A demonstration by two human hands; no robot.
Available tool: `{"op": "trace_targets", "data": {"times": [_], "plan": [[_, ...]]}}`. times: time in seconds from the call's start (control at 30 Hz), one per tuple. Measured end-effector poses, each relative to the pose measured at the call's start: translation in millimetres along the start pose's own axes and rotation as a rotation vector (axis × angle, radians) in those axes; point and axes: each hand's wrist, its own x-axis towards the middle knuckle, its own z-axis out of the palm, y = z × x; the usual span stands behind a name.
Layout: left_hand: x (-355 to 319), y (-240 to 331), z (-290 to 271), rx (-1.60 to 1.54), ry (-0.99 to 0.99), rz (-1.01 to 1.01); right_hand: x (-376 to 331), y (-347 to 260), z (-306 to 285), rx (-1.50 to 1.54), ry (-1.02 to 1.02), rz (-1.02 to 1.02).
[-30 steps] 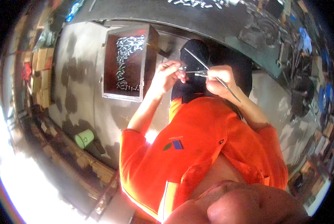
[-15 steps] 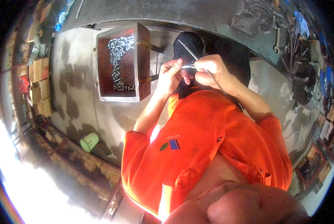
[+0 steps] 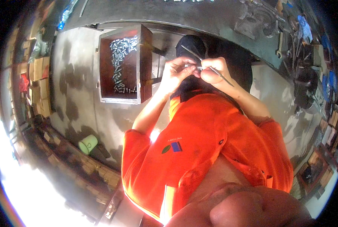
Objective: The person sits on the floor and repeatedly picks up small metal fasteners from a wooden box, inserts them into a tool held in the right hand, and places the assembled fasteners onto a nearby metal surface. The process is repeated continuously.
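My right hand (image 3: 215, 71) is closed round the middle of a thin grey metal rod (image 3: 222, 76), which slants from upper left to lower right across my fist. Beside it, my left hand (image 3: 177, 73) has its fingers bent and pinched together on a small shiny metal piece (image 3: 198, 68), mostly hidden by the fingertips. The two hands almost touch, above my dark-clad knees. To the left of them stands a reddish-brown box (image 3: 145, 64) with an open side, and many silvery bolts (image 3: 118, 56) lie in it.
A dark metal workbench (image 3: 146, 15) runs along the far side, with shiny metal parts at the top edge. Tools and a spanner (image 3: 279, 47) lie at its right. A pale green cup (image 3: 88, 144) is on the stained floor at left, near shelves of small cartons (image 3: 41, 68).
My left fingers have closed in over the small metal piece, which shows less now. The rod has turned slightly in my right hand. Shiny parts have come into view at the top edge.
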Motion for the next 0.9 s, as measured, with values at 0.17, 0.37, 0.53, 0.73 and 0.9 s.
{"op": "trace_targets", "data": {"times": [0.17,0.37,0.53,0.73,0.9], "plan": [[9,-1,-25,0.650,0.225,0.106,-8,-7,-17,0.069,-0.010,0.115],[17,-1,-41,1.073,0.230,0.325,-17,-28,-32,0.218,-0.269,-0.008],[17,-4,-40,1.129,0.262,0.363,-14,-37,-25,0.179,-0.269,-0.072],[18,-2,-40,1.128,0.266,0.374,-16,-38,-23,0.225,-0.232,-0.005],[17,-3,-42,1.066,0.307,0.337,-17,-37,-20,0.208,-0.177,0.000]]}}
